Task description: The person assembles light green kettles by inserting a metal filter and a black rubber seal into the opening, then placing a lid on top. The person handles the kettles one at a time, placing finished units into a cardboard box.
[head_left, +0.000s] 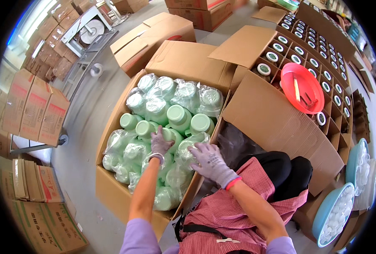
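Note:
Pale green plastic flasks (179,115) with round lids fill an open cardboard box (105,194) in front of me. Several have bare lids in the middle; others are wrapped in clear plastic bags (186,94). My left hand (160,144), in a grey work glove, reaches among the bare flasks, its fingers apart beside a lid (145,128). Gloved alike, my right hand (213,163) has its fingers spread over a bagged flask (187,149) at the box's right side. Its fingertips touch or nearly touch the plastic; I cannot tell which.
At the right, a divided carton (277,127) holds white-capped glass liners; a red bowl (287,76) with a hammer (297,88) rests on it. Blue basins (319,228) of clear pieces stand lower right. Stacked cartons (33,110) and a trolley (76,80) are left.

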Demonstrator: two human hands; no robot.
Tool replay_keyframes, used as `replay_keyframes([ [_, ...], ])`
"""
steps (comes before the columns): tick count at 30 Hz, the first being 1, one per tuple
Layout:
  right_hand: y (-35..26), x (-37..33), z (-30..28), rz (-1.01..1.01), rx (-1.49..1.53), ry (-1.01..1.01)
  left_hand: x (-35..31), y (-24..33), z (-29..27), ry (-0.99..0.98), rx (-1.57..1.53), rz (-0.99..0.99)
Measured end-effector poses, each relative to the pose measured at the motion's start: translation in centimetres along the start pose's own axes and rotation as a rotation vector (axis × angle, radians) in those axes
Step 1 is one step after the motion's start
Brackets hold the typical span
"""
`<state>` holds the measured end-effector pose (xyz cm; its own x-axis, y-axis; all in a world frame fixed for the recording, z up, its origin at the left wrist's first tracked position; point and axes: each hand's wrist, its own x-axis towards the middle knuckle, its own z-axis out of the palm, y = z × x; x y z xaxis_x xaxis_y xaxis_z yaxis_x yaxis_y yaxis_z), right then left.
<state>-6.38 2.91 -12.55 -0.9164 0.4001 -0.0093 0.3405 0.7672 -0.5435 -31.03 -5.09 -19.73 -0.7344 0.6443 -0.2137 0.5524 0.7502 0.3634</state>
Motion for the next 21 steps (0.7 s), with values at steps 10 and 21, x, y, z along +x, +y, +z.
replay_keyframes([
  [10, -7.0, -1.4, -16.8, -0.388, 0.305, 0.651, -8.5, 12.3, -25.3, -0.241, -0.816, 0.734],
  [21, -4.8, -19.6, -18.1, 0.098, 0.514, 0.537, -21.5, 26.5, -2.2, -1.76, -1.86, 0.322],
])
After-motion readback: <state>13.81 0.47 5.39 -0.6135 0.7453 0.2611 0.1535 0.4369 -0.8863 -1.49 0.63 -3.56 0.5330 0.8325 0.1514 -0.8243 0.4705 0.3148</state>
